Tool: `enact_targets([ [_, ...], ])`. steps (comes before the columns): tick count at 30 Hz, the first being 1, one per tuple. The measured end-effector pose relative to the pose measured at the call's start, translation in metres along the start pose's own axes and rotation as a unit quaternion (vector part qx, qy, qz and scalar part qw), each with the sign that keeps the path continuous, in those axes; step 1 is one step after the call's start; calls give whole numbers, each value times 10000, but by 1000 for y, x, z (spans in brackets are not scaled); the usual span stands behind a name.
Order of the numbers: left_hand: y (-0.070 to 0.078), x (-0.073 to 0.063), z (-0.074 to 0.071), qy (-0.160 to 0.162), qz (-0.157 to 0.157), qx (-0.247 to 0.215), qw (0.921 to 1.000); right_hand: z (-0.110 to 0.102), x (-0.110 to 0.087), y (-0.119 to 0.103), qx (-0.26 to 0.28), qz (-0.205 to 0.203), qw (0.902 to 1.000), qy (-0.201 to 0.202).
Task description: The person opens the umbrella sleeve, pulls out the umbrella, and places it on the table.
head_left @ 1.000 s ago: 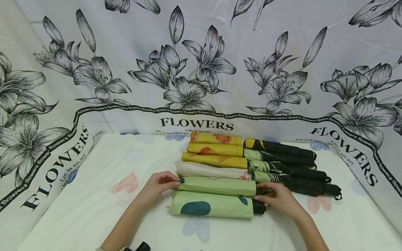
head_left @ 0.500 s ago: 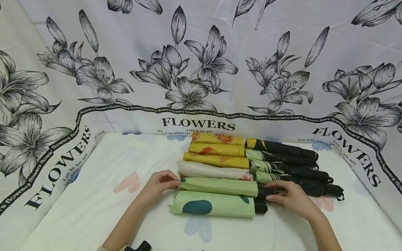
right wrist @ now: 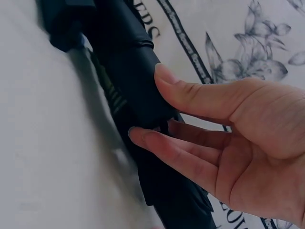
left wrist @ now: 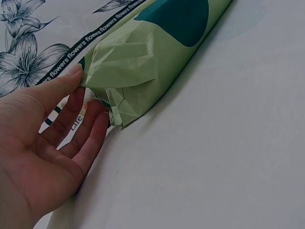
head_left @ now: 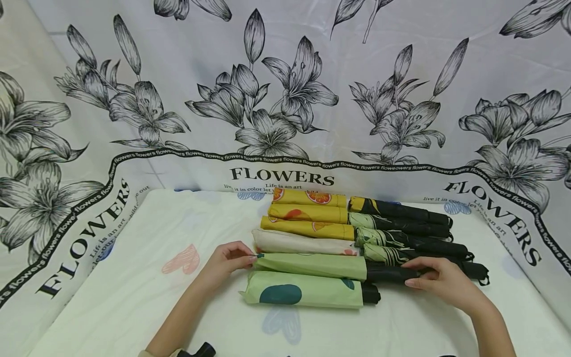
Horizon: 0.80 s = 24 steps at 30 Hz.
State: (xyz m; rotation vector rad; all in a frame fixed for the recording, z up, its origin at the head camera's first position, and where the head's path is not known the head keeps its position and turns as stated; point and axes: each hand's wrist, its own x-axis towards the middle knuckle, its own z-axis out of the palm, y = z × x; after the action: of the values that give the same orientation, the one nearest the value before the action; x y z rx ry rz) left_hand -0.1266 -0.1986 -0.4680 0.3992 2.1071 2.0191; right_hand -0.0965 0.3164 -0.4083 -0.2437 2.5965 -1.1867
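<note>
My left hand (head_left: 229, 260) pinches the closed left end of a light green umbrella sleeve (head_left: 312, 266) between thumb and fingers. From the sleeve's right end sticks the black handle end of a folding umbrella (head_left: 385, 274). My right hand (head_left: 439, 280) grips that handle; in the right wrist view the thumb lies on top of the black handle (right wrist: 136, 88) and the fingers are beneath its end. The rest of the umbrella is hidden in the sleeve. Just in front lies another green sleeve with dark green spots (head_left: 312, 292), a short black end showing.
Behind lie a cream sleeve (head_left: 303, 243) and several yellow sleeves (head_left: 308, 214), stacked in a row. Several bare folded black umbrellas (head_left: 428, 229) lie to their right. A white sheet with hearts (head_left: 147, 302) covers the surface; a flower-print curtain (head_left: 339, 134) hangs behind.
My right hand has moved right, drawing the black umbrella farther out of the green sleeve. My left hand keeps pinching the sleeve's end in the same place.
</note>
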Motion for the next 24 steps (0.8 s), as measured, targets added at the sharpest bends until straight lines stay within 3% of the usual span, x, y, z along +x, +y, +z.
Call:
enact_targets([
  [12,1,-3,-2,20,34,-52,10000,-27,-13,24,43,205,9997,-98],
  [19,1,-2,-1,9,36,-61,10000,-42,-21,54,455,-251,9984,-238],
  [24,1,-2,0,-26,33,-42,10000,-52,-29,69,512,34,9986,-87],
])
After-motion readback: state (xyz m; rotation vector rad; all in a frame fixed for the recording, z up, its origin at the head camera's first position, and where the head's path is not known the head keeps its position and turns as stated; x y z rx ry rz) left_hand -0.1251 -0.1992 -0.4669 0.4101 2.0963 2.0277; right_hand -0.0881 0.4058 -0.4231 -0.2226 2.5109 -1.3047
